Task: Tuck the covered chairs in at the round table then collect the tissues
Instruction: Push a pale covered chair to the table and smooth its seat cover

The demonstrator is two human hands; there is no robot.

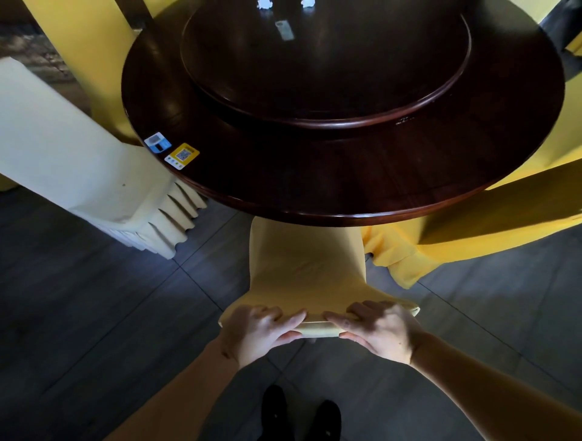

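A chair in a yellow cover point(307, 267) stands right in front of me, its seat part under the rim of the dark round wooden table point(315, 189). My left hand point(261, 330) and my right hand point(378, 330) both grip the top edge of its backrest, side by side. A raised round turntable point(327, 69) fills the table's middle. Two small white shapes point(264, 3) show at the table's far edge; I cannot tell whether they are tissues.
A cream-covered chair point(78, 163) stands at the table's left, a yellow-covered chair point(472, 226) at its right, and another yellow one point(85, 47) at the far left. Two stickers point(171, 151) lie on the table's left rim. Grey floor tiles and my black shoes point(299, 412) are below.
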